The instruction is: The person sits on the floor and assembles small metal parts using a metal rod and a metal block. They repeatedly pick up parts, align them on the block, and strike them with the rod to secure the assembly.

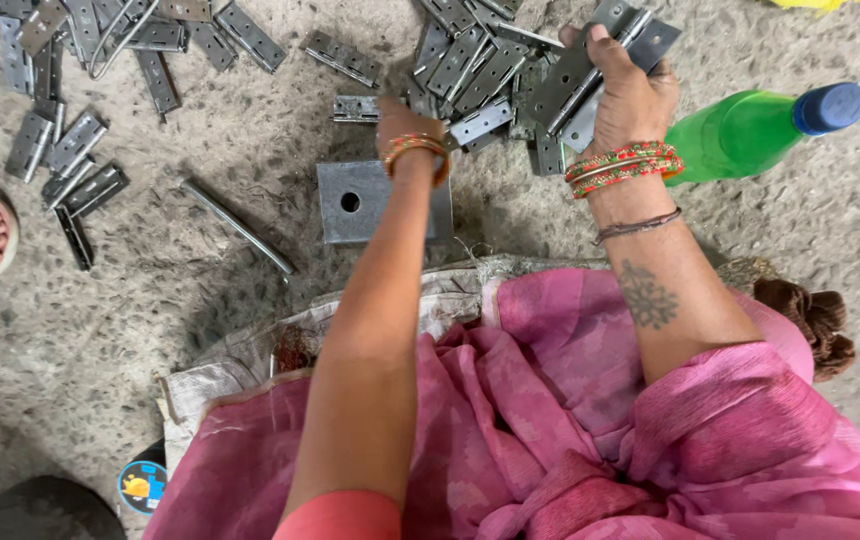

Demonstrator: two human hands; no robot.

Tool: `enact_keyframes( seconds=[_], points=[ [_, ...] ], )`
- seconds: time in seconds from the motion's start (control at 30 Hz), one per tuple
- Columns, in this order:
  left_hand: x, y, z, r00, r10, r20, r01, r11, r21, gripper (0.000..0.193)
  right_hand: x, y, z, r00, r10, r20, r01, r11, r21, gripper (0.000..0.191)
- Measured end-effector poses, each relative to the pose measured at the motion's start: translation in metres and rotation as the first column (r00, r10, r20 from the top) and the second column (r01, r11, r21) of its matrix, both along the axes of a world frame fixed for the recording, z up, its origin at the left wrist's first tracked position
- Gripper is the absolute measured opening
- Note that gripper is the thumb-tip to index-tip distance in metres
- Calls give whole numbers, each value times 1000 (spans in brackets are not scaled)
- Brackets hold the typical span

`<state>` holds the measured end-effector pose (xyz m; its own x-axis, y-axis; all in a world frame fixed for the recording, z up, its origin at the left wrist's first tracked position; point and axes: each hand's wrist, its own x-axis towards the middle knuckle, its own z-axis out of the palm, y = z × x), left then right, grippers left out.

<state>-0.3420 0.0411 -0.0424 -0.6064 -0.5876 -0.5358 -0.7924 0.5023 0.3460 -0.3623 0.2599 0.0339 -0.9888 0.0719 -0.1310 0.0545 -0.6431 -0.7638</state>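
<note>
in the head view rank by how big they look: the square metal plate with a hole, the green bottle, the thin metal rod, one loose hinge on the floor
1. Square metal plate, partly behind the left forearm.
2. Green bottle, partly hidden by the right wrist.
3. Thin metal rod: long but very slim.
4. Loose hinge: smallest.

Left wrist: the left hand carries a band of red and gold bangles, worn close together.
Right wrist: the right hand has a thicker stack of red, green and gold bangles, and below them a thin dark thread bracelet.
Right forearm: a dark tattoo of a rounded, leafy pattern.
Left upper arm: the edge of a short coral-red sleeve.
Clothing: a pink draped cloth with a fine crinkled weave, lying in folds across the lap.
</note>
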Motion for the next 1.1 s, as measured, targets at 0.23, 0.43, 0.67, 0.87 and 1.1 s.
enact_keyframes(
  seconds=[0.23,0.43,0.67,0.87,1.1],
  points=[
    [16,-65,-2,995,44,-93,-13,951,309,35,8,-13,11,985,117,124,-112,993,-47,16],
    [43,-68,28,410,585,-699,71,744,664,19,13,-17,9,975,182,126,-170,981,-98,16],
    [116,-57,-3,832,-472,-291,422,880,-219,44,12,-21,-16,959,208,193,-200,978,-58,19],
    [134,-33,-49,848,-445,-287,359,882,-306,43,25,-36,-50,899,272,345,-361,905,226,25],
    [127,21,-16,726,-439,-530,405,895,-186,39,47,-46,-66,827,366,426,-561,590,581,36]
  ],
)
